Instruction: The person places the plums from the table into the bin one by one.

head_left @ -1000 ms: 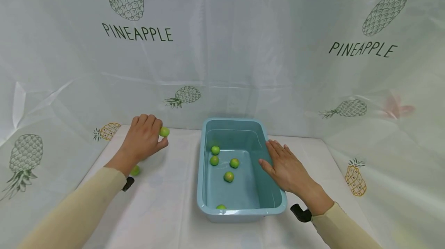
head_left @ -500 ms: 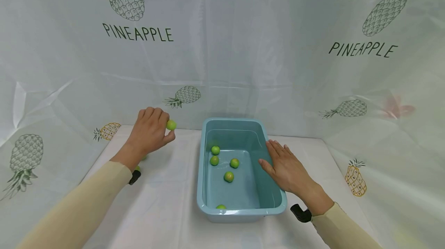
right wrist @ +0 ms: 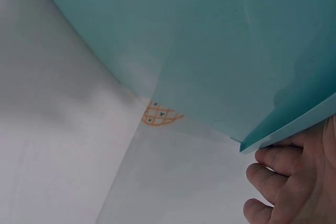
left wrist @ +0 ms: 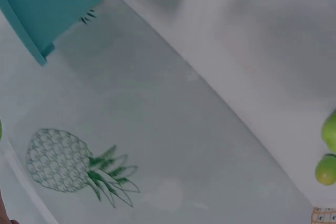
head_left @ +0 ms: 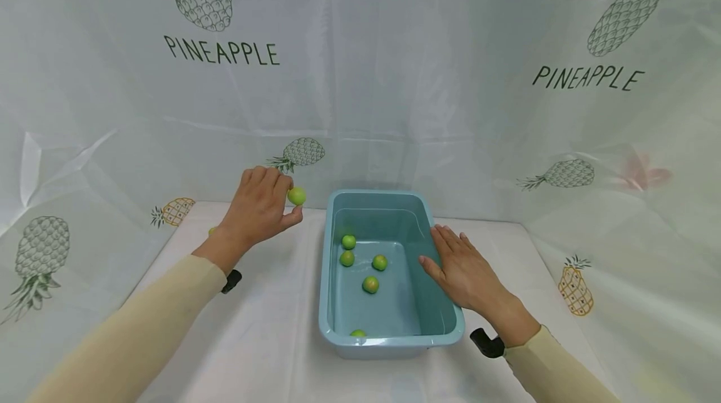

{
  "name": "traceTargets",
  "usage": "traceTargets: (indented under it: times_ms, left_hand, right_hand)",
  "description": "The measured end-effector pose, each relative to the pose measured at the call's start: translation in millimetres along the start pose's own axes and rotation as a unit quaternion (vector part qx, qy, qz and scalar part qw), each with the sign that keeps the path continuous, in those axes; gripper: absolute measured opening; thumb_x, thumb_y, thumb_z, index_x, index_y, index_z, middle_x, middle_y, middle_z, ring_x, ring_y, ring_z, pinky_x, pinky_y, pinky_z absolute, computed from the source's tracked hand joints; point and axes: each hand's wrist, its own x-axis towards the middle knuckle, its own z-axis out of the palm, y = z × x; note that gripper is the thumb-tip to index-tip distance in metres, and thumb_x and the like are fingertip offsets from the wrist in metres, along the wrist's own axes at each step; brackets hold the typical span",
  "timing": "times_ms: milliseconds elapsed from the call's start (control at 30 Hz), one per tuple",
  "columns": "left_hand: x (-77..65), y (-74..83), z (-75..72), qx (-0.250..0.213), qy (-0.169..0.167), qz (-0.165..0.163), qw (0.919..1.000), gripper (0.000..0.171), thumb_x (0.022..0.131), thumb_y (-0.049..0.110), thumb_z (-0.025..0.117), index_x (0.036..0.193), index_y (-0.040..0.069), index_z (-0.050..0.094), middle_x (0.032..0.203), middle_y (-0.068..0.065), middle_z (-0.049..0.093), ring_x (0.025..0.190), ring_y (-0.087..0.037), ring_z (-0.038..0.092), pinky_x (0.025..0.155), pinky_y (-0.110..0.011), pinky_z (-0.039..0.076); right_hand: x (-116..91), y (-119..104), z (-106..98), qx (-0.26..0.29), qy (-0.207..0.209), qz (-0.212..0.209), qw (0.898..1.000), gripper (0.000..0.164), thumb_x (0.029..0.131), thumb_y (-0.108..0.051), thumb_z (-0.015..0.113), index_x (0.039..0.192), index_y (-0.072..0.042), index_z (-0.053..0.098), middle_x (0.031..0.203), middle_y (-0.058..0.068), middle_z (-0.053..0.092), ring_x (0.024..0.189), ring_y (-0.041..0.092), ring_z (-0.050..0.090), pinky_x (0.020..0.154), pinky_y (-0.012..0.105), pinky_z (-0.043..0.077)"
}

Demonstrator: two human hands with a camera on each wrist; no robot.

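Observation:
My left hand (head_left: 256,209) pinches a small green lime (head_left: 296,196) between thumb and fingers, raised left of the blue plastic basin (head_left: 394,342). In the left wrist view only a sliver of that lime shows at the left edge. My right hand (head_left: 464,271) rests on the basin's right rim, fingers extended and thumb over the inside. From the right wrist view its fingers (right wrist: 275,163) lie just beneath the rim's edge. Several limes (head_left: 370,285) sit spread over the basin floor, one of them partly hidden behind the near wall.
Two more limes (left wrist: 326,169) lie on the white table cover (left wrist: 262,66), at the right edge of the left wrist view. In the head view my left wrist mostly hides them. Behind the table hangs a pineapple-print sheet (head_left: 394,77).
My left hand has moved right and away from me with the lime, closer to the basin. My right hand and the limes in the basin stay in place.

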Motion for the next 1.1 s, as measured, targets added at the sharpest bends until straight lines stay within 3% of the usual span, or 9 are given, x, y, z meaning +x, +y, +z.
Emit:
traceTargets:
  times_ms: [333, 600, 967, 1100]
  left_hand:
    - [20.0, 36.9, -0.9, -0.057, -0.017, 0.039, 0.9975, 0.040, 0.087, 0.040, 0.065, 0.103, 0.004, 0.057, 0.099, -0.013, 0.055, 0.091, -0.032, 0.045, 0.080, -0.045, 0.036]
    - [31.9, 70.0, 2.8, -0.113, -0.142, 0.038, 0.9827, 0.037, 0.090, 0.043, 0.065, 0.105, 0.009, 0.061, 0.100, -0.005, 0.052, 0.095, -0.025, 0.042, 0.084, -0.041, 0.034]
    - [52.2, 111.1, 19.4, -0.136, -0.236, 0.084, 0.9586, 0.032, 0.089, 0.045, 0.061, 0.096, 0.015, 0.055, 0.092, 0.001, 0.046, 0.088, -0.020, 0.036, 0.081, -0.036, 0.030]
    - [58.1, 119.6, 23.6, -0.125, -0.279, 0.081, 0.9487, 0.033, 0.091, 0.049, 0.060, 0.096, 0.017, 0.052, 0.092, 0.001, 0.044, 0.088, -0.020, 0.034, 0.081, -0.036, 0.027]
  right_hand:
    - [2, 0, -1, 0.001, -0.002, -0.001, 1.000, 0.073, 0.109, -0.045, 0.051, 0.157, 0.009, 0.039, 0.163, 0.027, 0.041, 0.153, 0.047, 0.036, 0.123, 0.065, 0.028]
    - [1, 0, 0, -0.001, -0.005, 0.004, 1.000, 0.074, 0.109, -0.046, 0.049, 0.157, 0.008, 0.039, 0.163, 0.027, 0.041, 0.153, 0.047, 0.036, 0.123, 0.065, 0.027]
    - [0, 1, -1, -0.001, -0.007, 0.004, 1.000, 0.074, 0.109, -0.047, 0.050, 0.158, 0.008, 0.038, 0.163, 0.027, 0.041, 0.154, 0.047, 0.036, 0.123, 0.065, 0.027]
    - [0, 0, -1, 0.000, -0.003, 0.003, 1.000, 0.074, 0.108, -0.046, 0.051, 0.157, 0.008, 0.039, 0.163, 0.027, 0.041, 0.153, 0.047, 0.037, 0.123, 0.066, 0.028]
